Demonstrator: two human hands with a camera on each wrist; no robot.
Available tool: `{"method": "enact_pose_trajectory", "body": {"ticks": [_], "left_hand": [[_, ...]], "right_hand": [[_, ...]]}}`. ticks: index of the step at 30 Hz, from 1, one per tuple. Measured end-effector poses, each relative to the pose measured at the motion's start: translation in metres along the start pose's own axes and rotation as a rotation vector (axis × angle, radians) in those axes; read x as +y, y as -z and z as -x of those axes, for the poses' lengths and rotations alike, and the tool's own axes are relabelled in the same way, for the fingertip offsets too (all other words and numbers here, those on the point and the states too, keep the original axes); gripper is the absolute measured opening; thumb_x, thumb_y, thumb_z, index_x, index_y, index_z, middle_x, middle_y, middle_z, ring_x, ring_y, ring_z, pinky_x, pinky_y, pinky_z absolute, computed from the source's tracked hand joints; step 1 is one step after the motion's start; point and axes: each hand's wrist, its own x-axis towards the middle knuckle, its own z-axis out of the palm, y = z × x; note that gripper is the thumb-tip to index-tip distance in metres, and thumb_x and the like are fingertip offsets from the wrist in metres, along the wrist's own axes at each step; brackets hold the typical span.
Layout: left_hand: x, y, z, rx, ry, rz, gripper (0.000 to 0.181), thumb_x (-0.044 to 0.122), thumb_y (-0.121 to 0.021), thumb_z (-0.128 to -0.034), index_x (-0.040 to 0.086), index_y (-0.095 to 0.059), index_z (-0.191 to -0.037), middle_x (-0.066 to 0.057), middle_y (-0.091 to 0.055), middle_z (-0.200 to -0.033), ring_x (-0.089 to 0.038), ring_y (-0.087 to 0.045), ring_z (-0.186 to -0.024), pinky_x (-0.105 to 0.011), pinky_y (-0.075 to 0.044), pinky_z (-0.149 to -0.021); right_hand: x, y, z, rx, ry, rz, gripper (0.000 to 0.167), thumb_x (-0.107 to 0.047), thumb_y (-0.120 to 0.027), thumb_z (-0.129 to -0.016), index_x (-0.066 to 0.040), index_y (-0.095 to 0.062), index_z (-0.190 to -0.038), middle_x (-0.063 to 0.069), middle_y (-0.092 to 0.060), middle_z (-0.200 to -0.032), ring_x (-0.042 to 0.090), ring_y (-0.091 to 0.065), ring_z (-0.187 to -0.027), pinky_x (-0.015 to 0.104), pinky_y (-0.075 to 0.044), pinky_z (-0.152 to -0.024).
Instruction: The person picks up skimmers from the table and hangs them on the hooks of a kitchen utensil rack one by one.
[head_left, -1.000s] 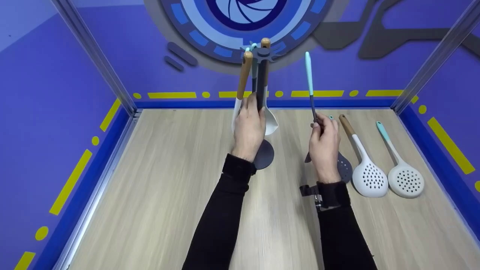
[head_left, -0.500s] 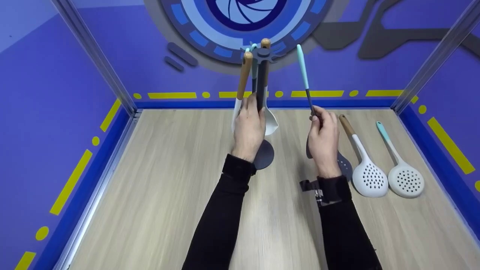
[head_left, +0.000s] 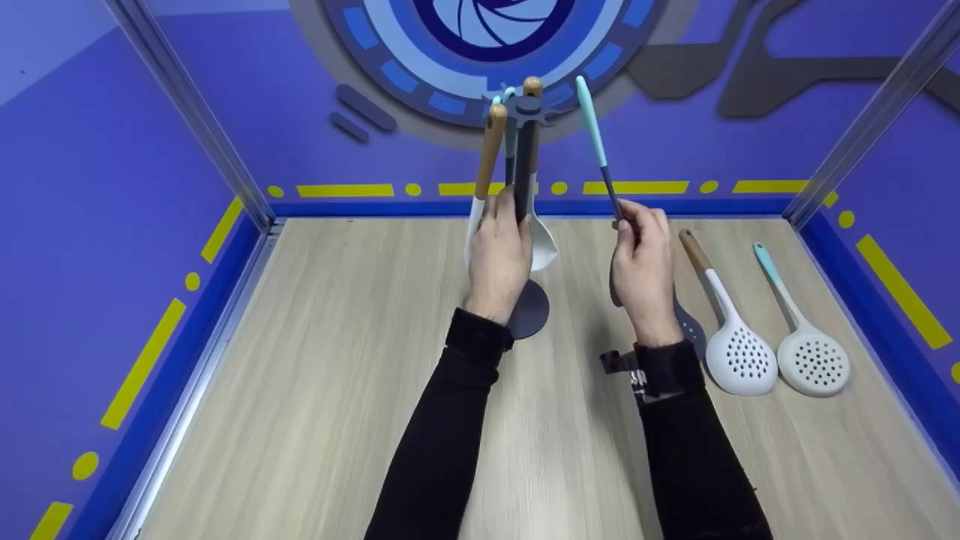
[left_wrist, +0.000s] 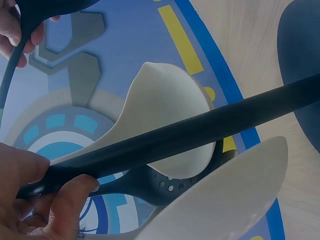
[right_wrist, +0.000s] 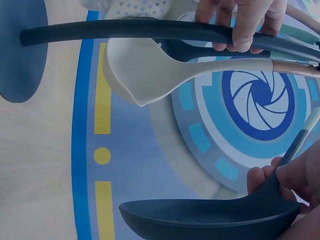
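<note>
Near the back of the table, my left hand (head_left: 499, 259) grips the dark post (head_left: 523, 165) of a utensil stand with a round base (head_left: 530, 311). Around it hang a white ladle (left_wrist: 165, 105) with a pouring lip, a dark slotted spoon (left_wrist: 142, 185) and other utensils, partly overlapping. To the right, my right hand (head_left: 645, 266) pinches a dark cooking spoon (right_wrist: 210, 220) by its neck, its teal handle (head_left: 591, 120) pointing up. The spoon is held in the air, apart from the stand. Whether its broad bowl is pierced, I cannot tell.
On the table's right side lie a white skimmer (head_left: 742, 360) with a wooden handle, a beige skimmer (head_left: 814, 364) with a teal handle, and a dark perforated utensil (head_left: 690, 330) partly behind my right hand. Blue walls (head_left: 225, 60) enclose the wooden table (head_left: 315, 390).
My right hand has moved up and left with the dark cooking spoon, bringing its teal handle closer to the stand and tilting it left. My left hand has stayed on the post.
</note>
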Motion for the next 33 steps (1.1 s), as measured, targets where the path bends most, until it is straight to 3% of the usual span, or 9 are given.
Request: {"method": "enact_pose_trajectory", "body": {"ticks": [33], "left_hand": [[-0.0007, -0.0011, -0.0001, -0.019, 0.014, 0.005, 0.047, 0.017, -0.062, -0.1057, 0.008, -0.048, -0.15, -0.013, -0.061, -0.132, -0.029, -0.07, -0.114, -0.039, -0.061, -0.093]], "right_hand": [[-0.0049, 0.0008, 0.0005, -0.014, 0.077, 0.026, 0.031, -0.012, -0.052, -0.109, -0.012, -0.068, -0.136, 0.01, -0.061, -0.111, 0.017, -0.058, -0.096, 0.026, -0.048, -0.082]]}}
